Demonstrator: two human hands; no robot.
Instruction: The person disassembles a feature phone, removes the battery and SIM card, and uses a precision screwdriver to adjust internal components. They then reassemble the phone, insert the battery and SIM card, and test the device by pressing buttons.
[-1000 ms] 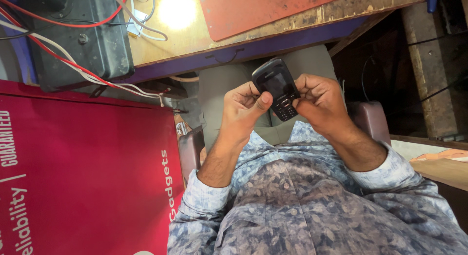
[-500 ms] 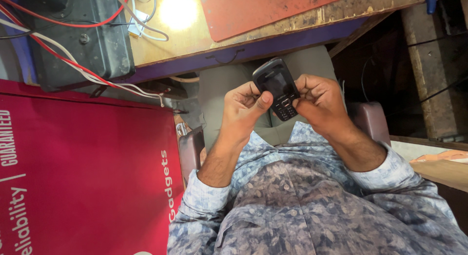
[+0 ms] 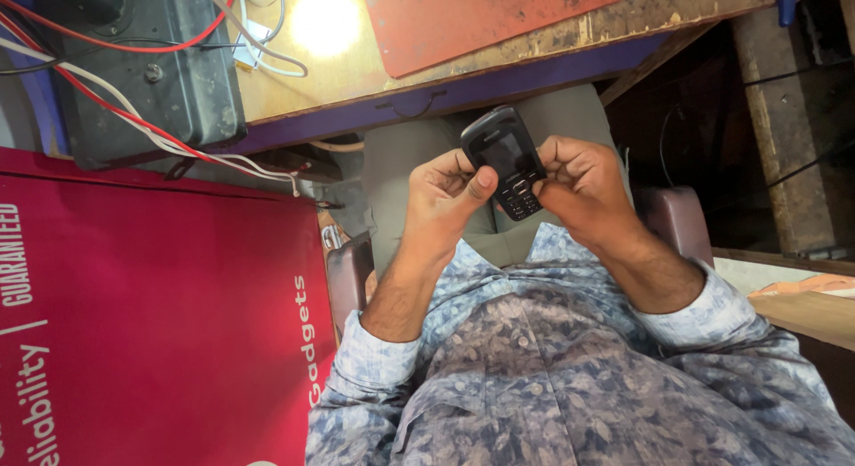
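A small black keypad phone (image 3: pixel 506 159) is held over my lap, screen up and dark, its top tilted toward the workbench. My left hand (image 3: pixel 447 203) grips its left side, the thumb resting on the lower edge of the screen. Around the right side and the keypad end curls my right hand (image 3: pixel 581 188), fingers folded behind the phone. Both forearms come out of blue patterned shirt sleeves.
A wooden workbench (image 3: pixel 356 69) with a blue front edge lies ahead, carrying an orange mat (image 3: pixel 481 16), a black metal box (image 3: pixel 147 69) with red and white wires, and a bright lamp glare. A red printed banner (image 3: pixel 151 314) fills the left. A dark seat arm (image 3: pixel 677 218) is at the right.
My left thumb has shifted slightly on the phone's face. The phone and both hands otherwise stay in the same place.
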